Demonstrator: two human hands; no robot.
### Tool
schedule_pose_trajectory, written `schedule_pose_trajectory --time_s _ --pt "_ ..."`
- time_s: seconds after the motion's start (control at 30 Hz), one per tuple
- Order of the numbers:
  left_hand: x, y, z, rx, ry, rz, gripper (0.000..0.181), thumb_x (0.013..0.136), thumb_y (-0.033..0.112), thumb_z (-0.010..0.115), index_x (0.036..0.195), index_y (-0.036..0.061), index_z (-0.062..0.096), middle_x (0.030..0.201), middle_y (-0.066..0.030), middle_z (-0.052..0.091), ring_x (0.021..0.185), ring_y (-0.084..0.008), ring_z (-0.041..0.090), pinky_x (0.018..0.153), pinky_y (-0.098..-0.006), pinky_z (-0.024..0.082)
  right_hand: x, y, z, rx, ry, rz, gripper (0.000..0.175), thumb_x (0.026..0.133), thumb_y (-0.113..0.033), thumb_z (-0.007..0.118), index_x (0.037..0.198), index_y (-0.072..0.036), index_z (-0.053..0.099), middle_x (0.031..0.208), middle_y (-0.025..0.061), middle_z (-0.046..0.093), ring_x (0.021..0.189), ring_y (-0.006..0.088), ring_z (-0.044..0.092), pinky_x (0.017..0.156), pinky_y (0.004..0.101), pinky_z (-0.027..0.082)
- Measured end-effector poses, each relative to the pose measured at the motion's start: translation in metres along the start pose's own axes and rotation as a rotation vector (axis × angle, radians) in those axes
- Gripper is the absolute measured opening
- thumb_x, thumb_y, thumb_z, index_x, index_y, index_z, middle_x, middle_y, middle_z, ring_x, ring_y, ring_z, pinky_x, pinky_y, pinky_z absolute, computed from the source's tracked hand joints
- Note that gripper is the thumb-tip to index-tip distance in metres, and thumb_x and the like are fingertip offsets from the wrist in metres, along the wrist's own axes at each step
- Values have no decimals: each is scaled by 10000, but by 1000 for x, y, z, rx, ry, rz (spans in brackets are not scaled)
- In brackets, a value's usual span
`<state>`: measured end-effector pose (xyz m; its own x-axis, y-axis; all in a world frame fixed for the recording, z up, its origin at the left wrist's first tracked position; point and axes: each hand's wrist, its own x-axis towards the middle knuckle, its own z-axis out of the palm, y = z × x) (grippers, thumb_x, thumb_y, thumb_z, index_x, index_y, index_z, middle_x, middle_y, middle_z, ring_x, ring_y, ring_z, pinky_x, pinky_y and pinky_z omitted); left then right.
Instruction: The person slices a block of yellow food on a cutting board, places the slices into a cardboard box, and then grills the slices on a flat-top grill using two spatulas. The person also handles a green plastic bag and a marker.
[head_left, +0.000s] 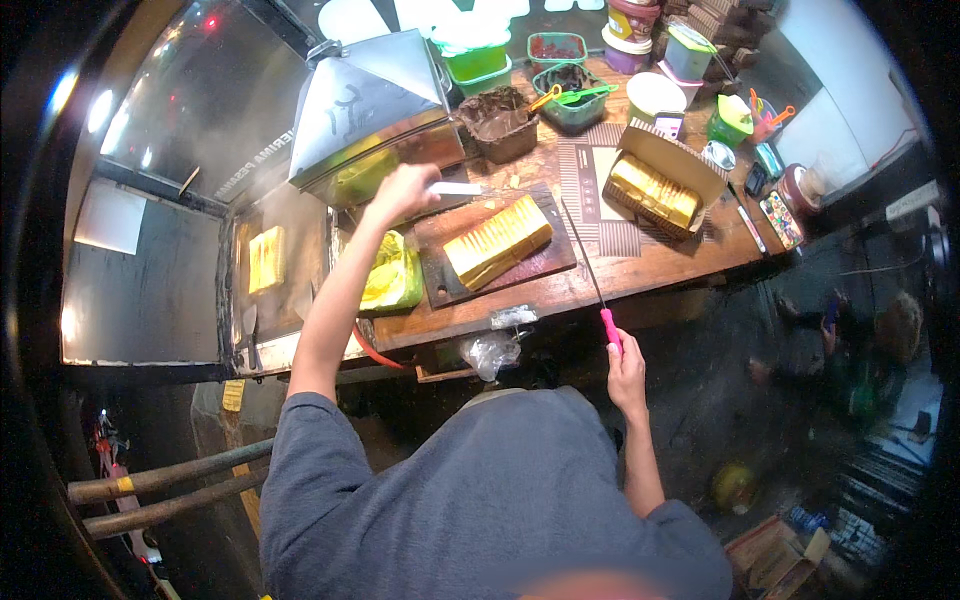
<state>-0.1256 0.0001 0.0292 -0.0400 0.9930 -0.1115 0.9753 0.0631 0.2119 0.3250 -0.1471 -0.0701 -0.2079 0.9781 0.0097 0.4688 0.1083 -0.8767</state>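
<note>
My left hand (405, 193) grips the white handle (456, 189) of a tool whose thin blade seems to point right, above a dark cutting board (442, 281). On that board lies a toasted bread loaf (499, 241) with cuts across its top. My right hand (627, 371) is closed around the pink handle (611, 330) of a long, thin, dark tool. Its narrow shaft (583, 253) reaches up over the table edge, to the right of the loaf. An open cardboard box (679, 154) at the right holds another cut loaf (652, 193).
Bread slices (266, 259) sit on a steaming griddle (292, 217) at the left, near a spatula (250, 322). A tub of yellow spread (390, 274) stands beside the board. Behind are a metal case (375, 105), a chocolate-coated tub (499, 127) and a green tub (574, 101) with spatulas.
</note>
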Motion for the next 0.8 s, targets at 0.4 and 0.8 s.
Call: schedule_pose_trajectory --time_s 0.4,0.8 --pt "-19 85 -71 -1290 1074 415 58 993 93 460 952 58 438 789 -27 502 573 -94 485 524 -238 436 6 -28 -30 91 -156 139 324 941 -121 483 1238 -1 533 946 175 645 826 245 638 749 351 485" --pt "-17 111 51 -1207 842 27 182 995 218 505 915 73 429 709 -14 528 621 -100 511 582 -241 441 -16 -78 -5 -161 -248 -220 428 893 -39 562 1319 -43 522 860 217 615 750 362 623 671 388 498"
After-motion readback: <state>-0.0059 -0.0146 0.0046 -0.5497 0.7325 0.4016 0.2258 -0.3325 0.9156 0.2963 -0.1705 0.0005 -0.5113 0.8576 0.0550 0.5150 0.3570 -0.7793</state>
